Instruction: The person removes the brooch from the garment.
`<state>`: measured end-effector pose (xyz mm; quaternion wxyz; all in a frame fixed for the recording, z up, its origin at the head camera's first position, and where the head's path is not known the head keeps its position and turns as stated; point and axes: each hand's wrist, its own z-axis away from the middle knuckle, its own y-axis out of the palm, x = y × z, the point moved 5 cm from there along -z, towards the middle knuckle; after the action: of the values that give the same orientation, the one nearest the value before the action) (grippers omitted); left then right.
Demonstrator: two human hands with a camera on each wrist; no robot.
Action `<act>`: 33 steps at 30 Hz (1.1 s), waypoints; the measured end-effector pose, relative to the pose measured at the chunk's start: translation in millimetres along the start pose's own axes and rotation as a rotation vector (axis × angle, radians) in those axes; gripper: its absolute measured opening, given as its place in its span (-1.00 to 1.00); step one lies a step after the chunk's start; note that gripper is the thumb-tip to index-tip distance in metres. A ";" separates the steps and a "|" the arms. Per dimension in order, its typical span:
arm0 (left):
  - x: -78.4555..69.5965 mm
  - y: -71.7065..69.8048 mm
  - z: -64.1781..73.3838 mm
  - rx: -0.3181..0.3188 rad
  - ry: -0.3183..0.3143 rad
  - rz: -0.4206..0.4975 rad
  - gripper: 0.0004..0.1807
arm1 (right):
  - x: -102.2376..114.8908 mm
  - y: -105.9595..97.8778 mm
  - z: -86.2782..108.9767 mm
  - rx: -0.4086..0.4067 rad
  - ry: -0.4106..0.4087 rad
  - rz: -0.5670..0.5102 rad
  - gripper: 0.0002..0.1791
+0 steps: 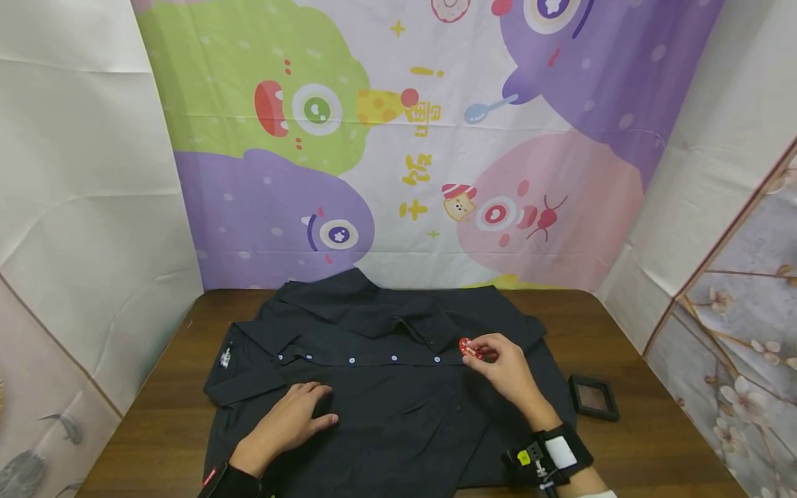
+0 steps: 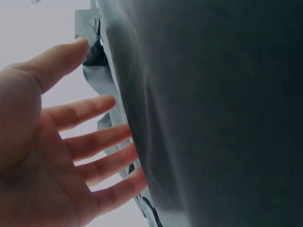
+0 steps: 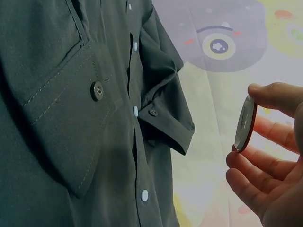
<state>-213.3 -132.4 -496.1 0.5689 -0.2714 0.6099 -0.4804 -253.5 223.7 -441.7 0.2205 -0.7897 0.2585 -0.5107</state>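
A dark long-sleeved shirt (image 1: 386, 401) lies spread out, with a row of pale buttons (image 3: 144, 195) down its front strip. Between the thumb and fingers of my right hand (image 1: 506, 366) is a round red badge (image 3: 246, 124), pinched by its edge. Its silvery back shows in the right wrist view, its patterned red front in the head view. The badge is held over the right end of the button row, near the collar (image 3: 71, 109). My left hand (image 1: 292, 418) rests on the shirt's left part with its fingers loosely extended and nothing in them.
Right of the shirt, a small black square frame (image 1: 599, 414) lies on the brown wooden table (image 1: 149, 422). A cloth printed with cartoon monsters (image 1: 411, 256) hangs at the table's back edge, and pale sheets (image 1: 81, 159) stand on both sides.
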 end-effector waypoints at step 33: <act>1.0 1.5 -1.8 0.018 0.002 -0.007 -0.46 | -30.0 -32.6 5.7 -0.025 0.083 0.115 -0.64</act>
<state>-214.9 -132.2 -498.0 0.5692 -0.2678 0.6051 -0.4879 -252.6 268.3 -444.7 0.2286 -0.7543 0.3186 -0.5265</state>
